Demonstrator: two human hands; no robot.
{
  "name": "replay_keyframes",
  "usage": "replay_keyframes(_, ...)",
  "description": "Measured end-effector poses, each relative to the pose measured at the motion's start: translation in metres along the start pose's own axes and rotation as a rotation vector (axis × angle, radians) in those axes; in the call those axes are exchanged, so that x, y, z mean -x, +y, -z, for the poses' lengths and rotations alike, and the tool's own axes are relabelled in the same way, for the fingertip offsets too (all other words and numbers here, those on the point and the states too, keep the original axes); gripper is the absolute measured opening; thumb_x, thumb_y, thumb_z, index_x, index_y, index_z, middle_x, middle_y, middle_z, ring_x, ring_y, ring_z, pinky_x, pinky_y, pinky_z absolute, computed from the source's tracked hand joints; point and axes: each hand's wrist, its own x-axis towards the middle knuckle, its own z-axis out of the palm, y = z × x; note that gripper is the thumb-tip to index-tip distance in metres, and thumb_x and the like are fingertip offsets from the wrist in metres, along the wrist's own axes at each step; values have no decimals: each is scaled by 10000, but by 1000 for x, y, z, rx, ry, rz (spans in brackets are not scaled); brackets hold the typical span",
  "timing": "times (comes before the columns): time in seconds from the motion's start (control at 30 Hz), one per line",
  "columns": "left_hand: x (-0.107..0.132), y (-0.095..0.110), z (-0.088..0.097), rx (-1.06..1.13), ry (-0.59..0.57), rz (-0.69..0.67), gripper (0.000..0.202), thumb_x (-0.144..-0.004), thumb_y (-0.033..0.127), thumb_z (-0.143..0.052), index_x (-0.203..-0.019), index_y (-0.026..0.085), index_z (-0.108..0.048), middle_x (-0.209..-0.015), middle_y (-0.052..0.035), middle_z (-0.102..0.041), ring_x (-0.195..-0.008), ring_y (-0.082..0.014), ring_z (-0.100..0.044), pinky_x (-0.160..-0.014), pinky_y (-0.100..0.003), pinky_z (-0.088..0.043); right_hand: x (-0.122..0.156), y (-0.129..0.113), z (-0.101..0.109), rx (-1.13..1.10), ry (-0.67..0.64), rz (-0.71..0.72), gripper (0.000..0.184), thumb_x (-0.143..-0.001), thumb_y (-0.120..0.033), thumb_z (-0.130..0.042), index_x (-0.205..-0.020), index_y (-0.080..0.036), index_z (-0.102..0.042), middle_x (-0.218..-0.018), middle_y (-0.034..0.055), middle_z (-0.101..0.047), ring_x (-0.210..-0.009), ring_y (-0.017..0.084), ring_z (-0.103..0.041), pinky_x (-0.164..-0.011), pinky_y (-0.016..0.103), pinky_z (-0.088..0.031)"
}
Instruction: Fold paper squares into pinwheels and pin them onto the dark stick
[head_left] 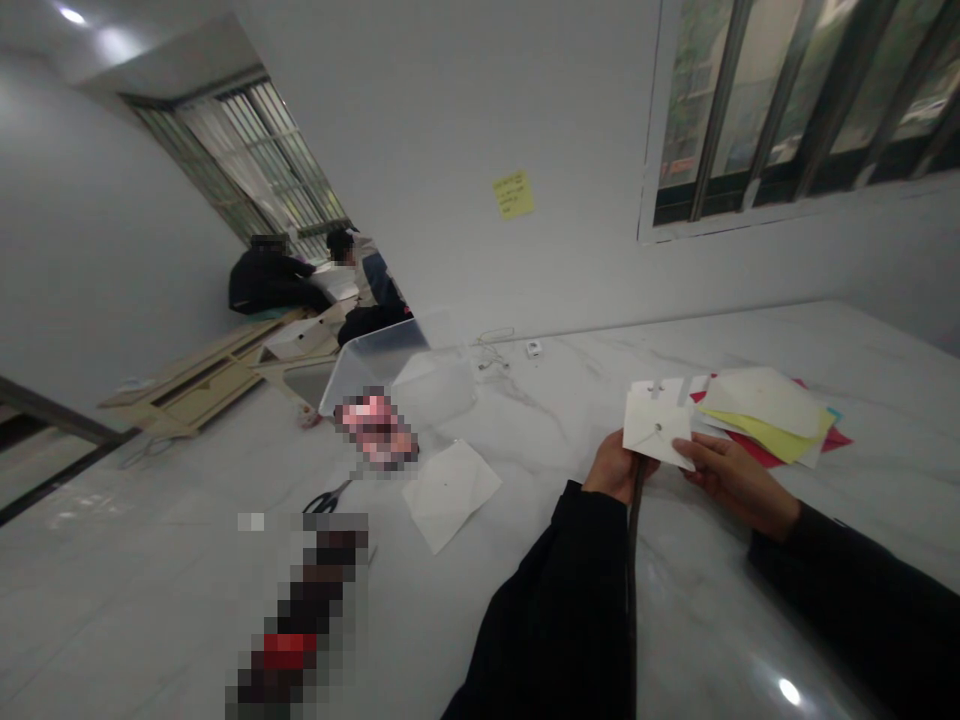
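Over the marbled tabletop [420, 620], beside the stacked coloured sheets [772, 422], holds a folded white paper [651, 422], gripping its lower left from beneath with the left hand [611, 470] and pinching its lower right corner with the right hand [735, 482].

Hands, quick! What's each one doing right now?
Left hand: closed, holding the white paper.
Right hand: closed too, pinching the same paper at its near right corner.

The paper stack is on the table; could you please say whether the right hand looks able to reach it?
Probably yes: the paper stack lies just beyond the right hand with nothing visible between, though that hand holds the white card.
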Motion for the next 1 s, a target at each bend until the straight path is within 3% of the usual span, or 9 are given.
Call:
replay_keyframes(0.13, -5, -2, 4, -164, 112, -91, 281, -621, 298, -753, -850, 138, -718, -810, -86, -707, -730, -195, -617, -698, -309, -458, -1, -2, 2, 26, 15, 8, 114, -801, -364, -694, -882, -291, -724, -1053, 12, -721, -849, 195, -670, -668, 256, -571)
replay_keyframes(0.27, -3, 1, 8, -531, 268, -301, 239, -616, 216, -742, -847, 156, -740, -870, -106, -737, -870, -262, -643, -805, -356, -472, -4, -3, 5, 40, 61, 25, 134, -782, -363, -709, -886, -279, -720, -941, 14, -722, -800, 198, -663, -651, 264, -572)
replay_keyframes(0.4, 3, 5, 8, -791, 334, -376, 205, -676, 202, -686, -865, 205, -765, -884, -99, -742, -891, -286, -640, -821, -376, -456, -7, -2, 9, 104, 108, 63, 171, -751, -387, -740, -852, -252, -712, -875, 23, -705, -768, 187, -638, -619, 254, -551)
replay_keyframes(0.47, 2, 7, 7, -750, 363, -402, 195, -698, 219, -675, -868, 208, -769, -893, -93, -740, -871, -268, -638, -815, -364, -457, -8, -1, 11, 181, 140, 110, 203, -750, -424, -736, -811, -233, -697, -796, 19, -684, -737, 182, -619, -607, 258, -534)
replay_keyframes(0.57, -5, 9, 6, -523, 363, -374, 257, -774, 357, -631, -905, 177, -759, -938, -103, -730, -837, -230, -640, -760, -334, -477, -9, -1, 16, 310, 197, 178, 269, -762, -483, -711, -747, -218, -664, -680, 1, -628, -656, 163, -571, -579, 260, -492)
replay_keyframes(0.7, -10, 8, 4, -253, 247, -262, 489, -790, 545, -600, -981, 113, -728, -985, -139, -714, -841, -213, -651, -722, -312, -495, -9, -3, 19, 446, 222, 229, 312, -776, -521, -685, -750, -212, -648, -616, -13, -578, -591, 149, -521, -559, 262, -438)
replay_keyframes(0.83, -5, 4, 1, -333, 109, -222, 493, -691, 499, -741, -978, 99, -726, -913, -118, -709, -782, -195, -633, -738, -320, -506, -6, -6, 17, 495, 196, 232, 333, -779, -545, -667, -787, -213, -661, -622, -4, -593, -582, 161, -520, -547, 275, -411)
replay_keyframes(1.0, -2, -1, 2, -412, 107, -254, 422, -704, 430, -743, -975, 106, -732, -921, -108, -707, -748, -178, -612, -704, -299, -488, -5, -6, 14, 507, 155, 227, 335, -758, -550, -677, -751, -216, -647, -625, -6, -601, -574, 163, -512, -549, 283, -401)
